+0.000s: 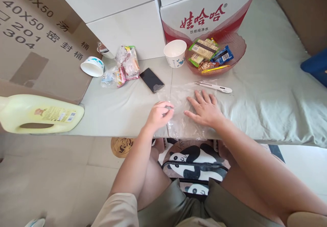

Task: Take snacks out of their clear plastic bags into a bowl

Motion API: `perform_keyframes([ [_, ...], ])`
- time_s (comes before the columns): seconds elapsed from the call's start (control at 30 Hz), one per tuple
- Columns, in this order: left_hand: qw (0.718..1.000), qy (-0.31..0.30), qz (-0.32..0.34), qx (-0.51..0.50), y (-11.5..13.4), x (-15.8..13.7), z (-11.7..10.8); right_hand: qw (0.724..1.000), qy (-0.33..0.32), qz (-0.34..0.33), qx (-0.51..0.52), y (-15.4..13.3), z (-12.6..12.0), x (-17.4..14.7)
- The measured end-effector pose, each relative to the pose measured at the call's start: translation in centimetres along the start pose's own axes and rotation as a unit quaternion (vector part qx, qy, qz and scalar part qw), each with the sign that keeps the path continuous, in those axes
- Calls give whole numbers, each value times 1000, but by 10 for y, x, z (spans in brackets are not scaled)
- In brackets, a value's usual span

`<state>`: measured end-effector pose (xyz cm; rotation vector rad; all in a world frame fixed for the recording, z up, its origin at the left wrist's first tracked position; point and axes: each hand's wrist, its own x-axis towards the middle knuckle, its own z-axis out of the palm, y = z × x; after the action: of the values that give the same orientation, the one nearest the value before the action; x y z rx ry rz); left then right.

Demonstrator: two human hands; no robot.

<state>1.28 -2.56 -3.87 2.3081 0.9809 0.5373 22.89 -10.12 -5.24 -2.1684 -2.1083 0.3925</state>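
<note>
A clear plastic bag [178, 118] lies spread on the cloth-covered surface in front of me, its lower part reaching the near edge. At the bag's left side, my left hand [158, 115] is closed in a pinch on the thin plastic. My right hand [204, 110] rests flat over the bag's right part, fingers spread. Just beyond those fingertips is a white utility knife [216, 87]. A dark phone [152, 80] lies beyond my left hand.
Behind stand a paper bowl [175, 54] and a pink bowl [240, 51] of wrapped snacks. Crumpled snack packs [127, 61] and another paper bowl [92, 66] are at the left. A yellow jug [43, 114] lies nearer. Cartons [127, 26] line the back.
</note>
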Motion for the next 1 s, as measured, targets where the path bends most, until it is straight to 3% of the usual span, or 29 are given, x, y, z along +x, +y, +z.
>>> perform_keyframes([
  [0.1,983,56,-174,28,-15,0,-16,1000,4,0,10,8,1,1],
  [0.17,961,110,-244,66,-24,-1,-26,1000,14,-11,25,13,3,1],
  [0.23,952,167,-252,44,-28,-1,-31,998,29,-20,46,18,4,2],
  [0.33,950,232,-202,-54,-27,1,-32,994,41,-48,85,23,5,3],
  [0.4,970,187,-134,-82,-22,5,-28,989,47,-74,115,25,3,4],
  [0.47,994,69,-61,-62,-17,8,-23,982,71,-86,150,26,-1,5],
  [0.53,998,-34,-36,-27,-13,10,-17,975,100,-80,184,25,-5,6],
  [0.57,997,-56,-44,-18,-12,11,-14,972,109,-72,196,25,-6,6],
  [0.77,994,-21,-102,-40,-21,8,-16,976,103,-47,187,29,-9,8],
  [0.93,993,-91,-76,26,-26,2,-19,979,101,-48,170,33,-7,9],
  [1.0,992,-89,-77,53,-27,1,-17,984,90,-54,141,34,-5,9],
])
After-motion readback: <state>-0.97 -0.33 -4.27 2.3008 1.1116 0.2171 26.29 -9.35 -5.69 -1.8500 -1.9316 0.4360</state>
